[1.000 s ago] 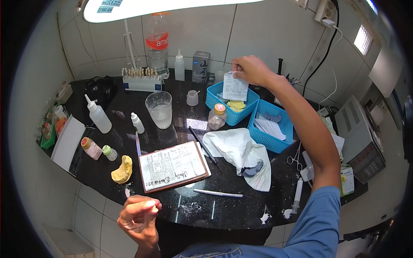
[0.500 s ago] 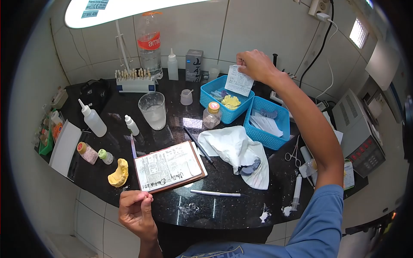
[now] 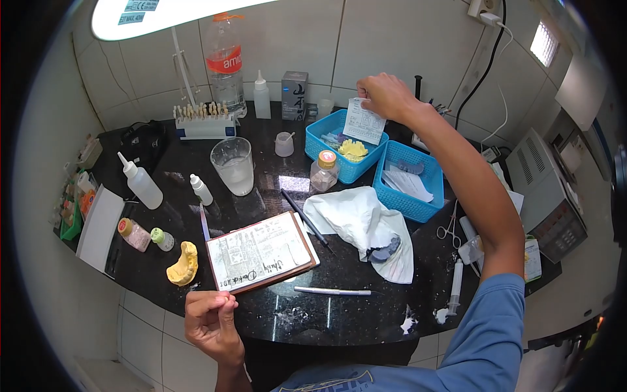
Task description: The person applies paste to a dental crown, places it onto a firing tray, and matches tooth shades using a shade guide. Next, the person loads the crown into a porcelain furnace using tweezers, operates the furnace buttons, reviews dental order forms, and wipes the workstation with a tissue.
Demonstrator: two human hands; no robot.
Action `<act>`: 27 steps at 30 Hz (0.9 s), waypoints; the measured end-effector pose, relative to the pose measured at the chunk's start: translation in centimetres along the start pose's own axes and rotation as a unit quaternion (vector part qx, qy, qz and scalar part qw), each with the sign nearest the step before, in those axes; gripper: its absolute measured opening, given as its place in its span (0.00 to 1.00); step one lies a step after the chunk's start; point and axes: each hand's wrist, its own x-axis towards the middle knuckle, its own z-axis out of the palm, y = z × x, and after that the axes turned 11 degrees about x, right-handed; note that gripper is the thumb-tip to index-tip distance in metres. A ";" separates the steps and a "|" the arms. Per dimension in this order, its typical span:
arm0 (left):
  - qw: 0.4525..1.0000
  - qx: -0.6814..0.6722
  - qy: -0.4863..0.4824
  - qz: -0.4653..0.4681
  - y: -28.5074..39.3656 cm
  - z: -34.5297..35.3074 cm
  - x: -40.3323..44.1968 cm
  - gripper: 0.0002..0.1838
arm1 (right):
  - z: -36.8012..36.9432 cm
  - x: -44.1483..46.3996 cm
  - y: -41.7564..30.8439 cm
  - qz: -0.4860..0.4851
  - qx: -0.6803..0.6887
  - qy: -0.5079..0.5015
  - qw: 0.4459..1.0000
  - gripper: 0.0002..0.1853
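Note:
My right hand [image 3: 386, 98] pinches the top of a printed paper slip [image 3: 364, 122], which hangs over the left blue basket [image 3: 353, 171]. Inside that basket lies a yellow dental model [image 3: 353, 150]. Closed in a pinch, my left hand [image 3: 214, 321] is at the table's front edge, just below the notepad [image 3: 261, 253] with handwriting; what its fingertips hold is too small to make out. A yellow arch-shaped model [image 3: 182, 264] lies left of the notepad. The second blue basket [image 3: 409, 206] holds papers and a grey piece.
A white cloth [image 3: 353, 219] with a grey piece, a knife-like tool [image 3: 333, 291], a syringe [image 3: 456, 287] and scissors-like forceps [image 3: 449, 231] lie on the black table. Behind stand a glass [image 3: 234, 166], a jar [image 3: 324, 171] and a large bottle [image 3: 225, 65]. A lamp [image 3: 163, 13] hangs above.
The view has shifted slightly. My right hand has moved the slip a little to the right, and it now hangs tilted. My left hand is nearer the notepad, still pinched.

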 end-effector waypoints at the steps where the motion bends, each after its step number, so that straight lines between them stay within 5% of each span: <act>1: 1.000 -0.002 -0.001 0.001 0.0 0.0 0.0 0.08 | 0.0 0.0 -0.1 0.004 -0.003 -0.006 1.000 0.06; 20: 0.999 0.039 -0.019 0.005 0.2 -0.1 0.0 0.06 | -1.3 -0.9 -1.1 0.026 -0.015 -0.027 0.999 0.09; 25: 0.998 0.051 -0.030 0.027 -0.3 -0.2 0.0 0.05 | -6.6 -3.8 2.2 -0.098 -0.071 0.069 0.990 0.09; 27: 0.998 0.044 -0.027 0.037 -0.4 -0.3 0.1 0.04 | -9.9 -6.5 2.6 -0.218 -0.071 0.140 0.963 0.06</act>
